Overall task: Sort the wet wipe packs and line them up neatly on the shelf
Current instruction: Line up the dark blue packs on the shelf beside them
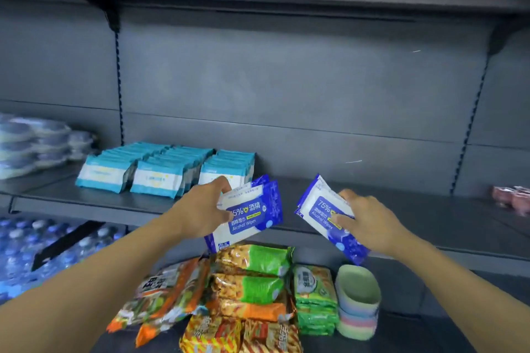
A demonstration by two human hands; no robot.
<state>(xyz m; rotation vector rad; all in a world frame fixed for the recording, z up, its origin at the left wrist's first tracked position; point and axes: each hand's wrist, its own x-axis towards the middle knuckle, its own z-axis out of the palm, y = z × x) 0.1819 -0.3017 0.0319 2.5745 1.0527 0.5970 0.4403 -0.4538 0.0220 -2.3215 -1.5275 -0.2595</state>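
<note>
Left hand [205, 210] is gripping a stack of blue-and-white plastic alcohol wipe packs [252, 213], fingers curled round its left edge. Right hand [370, 216] is pinching another blue-and-white wipe stack [321, 209]. Both are hovering over the dark grey metal shelf [372, 200], right of three rows of teal-and-white wipe packs [160, 173].

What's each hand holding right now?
Left hand: grips a stack of blue alcohol wipe packs.
Right hand: grips another bunch of blue packs, tilted, above the shelf.
</note>
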